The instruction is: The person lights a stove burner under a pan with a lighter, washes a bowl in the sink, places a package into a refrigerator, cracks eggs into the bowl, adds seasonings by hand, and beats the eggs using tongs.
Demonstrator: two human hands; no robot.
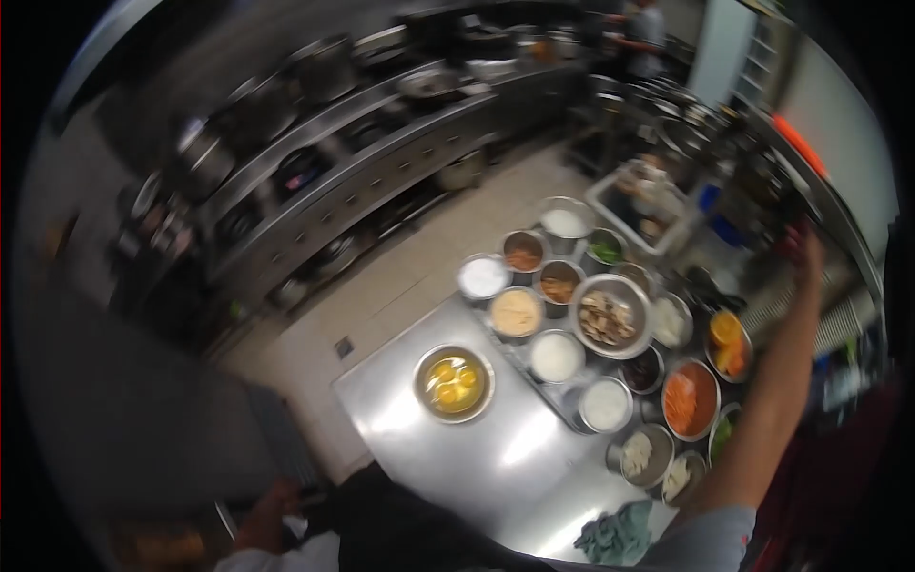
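Observation:
My right arm stretches across to the far right, and my right hand [803,250] is at a dim, cluttered shelf beyond the food containers. Its fingers are blurred, so what it touches cannot be made out. Low on the left, my left hand [272,507] is beside my dark apron [400,524], near a pale edge. Blur and shadow hide its fingers. A metal bowl [420,405] with several cracked raw eggs [452,383] stands on the steel table [515,467] in front of me. A crumpled green cloth [615,534] lies at the table's near edge.
Several metal containers of ingredients crowd the right side, among them sliced mushrooms [605,317], shredded carrot [681,405] and white powder [558,357]. A white tub [679,234] sits behind them. Across the tiled floor [410,276] runs a stove line [353,191] with pots. Another person [646,33] stands far back.

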